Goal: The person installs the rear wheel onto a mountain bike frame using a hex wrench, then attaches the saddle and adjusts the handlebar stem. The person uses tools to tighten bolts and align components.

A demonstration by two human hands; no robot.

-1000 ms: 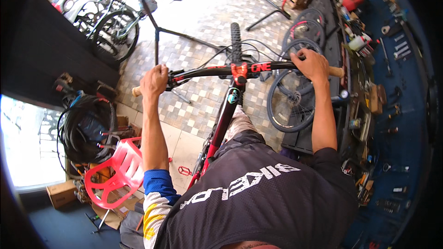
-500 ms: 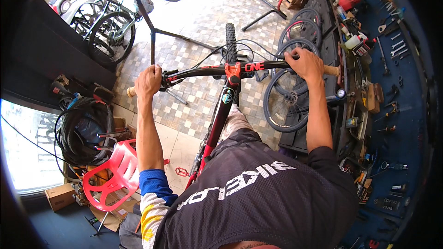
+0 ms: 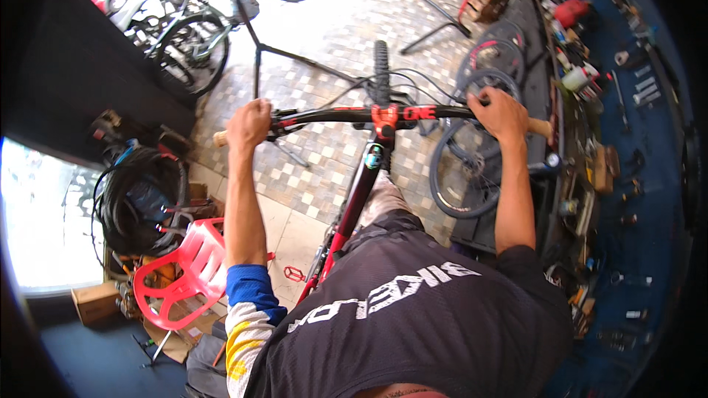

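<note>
A black handlebar (image 3: pixel 324 115) with red lettering runs across the view in front of me. At its left end my left hand (image 3: pixel 249 124) is closed around a tan grip (image 3: pixel 220 138), whose tip sticks out past the fingers. My right hand (image 3: pixel 501 114) is wrapped round the right grip (image 3: pixel 540 127), with the thumb side near the brake lever. A red stem (image 3: pixel 384 119) clamps the bar's middle. Below it the dark red bicycle frame (image 3: pixel 356 195) slants down beside my leg, and the knobby front tyre (image 3: pixel 381 74) points ahead. A red pedal (image 3: pixel 294 273) shows at the lower left.
A red plastic chair (image 3: pixel 193 273) and a pile of black tyres (image 3: pixel 144 203) stand on the left. Loose wheels (image 3: pixel 464 169) lean against a dark cabinet on the right, by a cluttered tool wall (image 3: pixel 641 177). A black stand (image 3: pixel 258 48) and parked bicycles (image 3: pixel 195 51) are farther off.
The whole view has shifted slightly, so the handlebar and surroundings sit a little farther right in the picture. Both hands keep their hold on the grips.
</note>
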